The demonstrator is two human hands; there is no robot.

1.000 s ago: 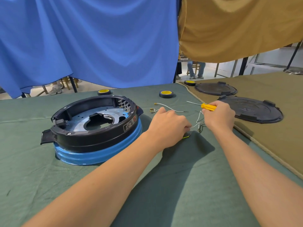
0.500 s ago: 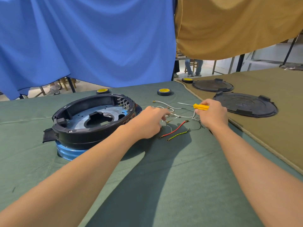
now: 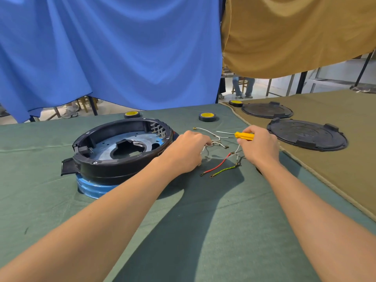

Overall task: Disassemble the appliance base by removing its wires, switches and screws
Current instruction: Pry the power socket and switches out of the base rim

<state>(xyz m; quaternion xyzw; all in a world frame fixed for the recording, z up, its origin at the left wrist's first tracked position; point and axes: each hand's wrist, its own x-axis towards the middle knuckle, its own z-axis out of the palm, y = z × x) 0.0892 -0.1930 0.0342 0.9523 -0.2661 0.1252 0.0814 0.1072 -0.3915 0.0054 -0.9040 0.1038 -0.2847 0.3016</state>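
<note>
The round appliance base [image 3: 122,157], black rim over a blue bottom, lies open side up on the green cloth at the left. Loose wires lie to its right: white ones [image 3: 205,131], a red one [image 3: 216,166] and a green-yellow one [image 3: 223,170]. My left hand [image 3: 188,151] rests just right of the base, its fingertips pinching a white wire. My right hand [image 3: 259,146] grips a yellow-handled screwdriver [image 3: 244,136] whose shaft points left over the wires.
Two rolls of black tape with yellow cores [image 3: 207,117] [image 3: 131,114] sit behind the base. On the tan cloth at right lie two black round covers [image 3: 307,135] [image 3: 267,110] and another tape roll [image 3: 235,103]. Blue and tan curtains hang behind.
My left hand has slid left from over the red and green-yellow wires, uncovering them, to the white wires beside the base. My right hand keeps its grip on the screwdriver.
</note>
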